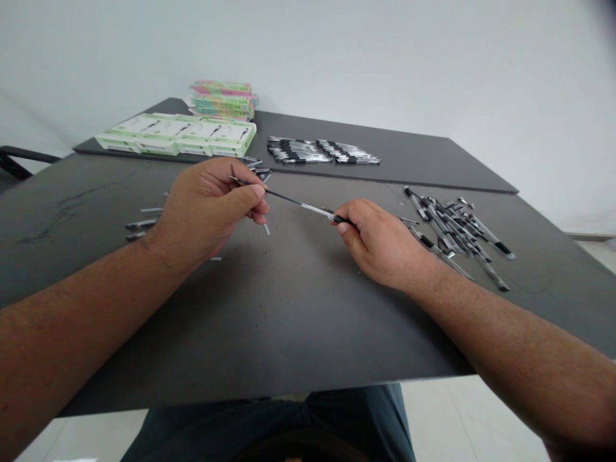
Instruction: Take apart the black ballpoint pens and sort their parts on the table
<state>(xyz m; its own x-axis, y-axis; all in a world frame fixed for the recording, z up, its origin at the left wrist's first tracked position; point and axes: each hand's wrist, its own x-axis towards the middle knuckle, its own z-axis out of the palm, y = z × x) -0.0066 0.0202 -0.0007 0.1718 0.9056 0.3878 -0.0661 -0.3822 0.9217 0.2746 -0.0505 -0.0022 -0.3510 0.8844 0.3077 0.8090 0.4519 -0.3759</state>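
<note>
We hold our left hand (pixel 212 199) left of centre, thumb and forefinger pinched, thumb pointing right | our right hand (pixel 380 240) sits right of centre, fingers curled in, thumb pressed toward the forefinger | our bare left forearm (pixel 96 314) slants up from lower left | our bare right forearm (pixel 505 350) from lower right

passable low along the table (pixel 298 340) front
barred higher up by the held refill (pixel 283 197), at right by loose pens (pixel 455 224), at the back by pen rows (pixel 292 154) and boxes (pixel 180 133)
</note>
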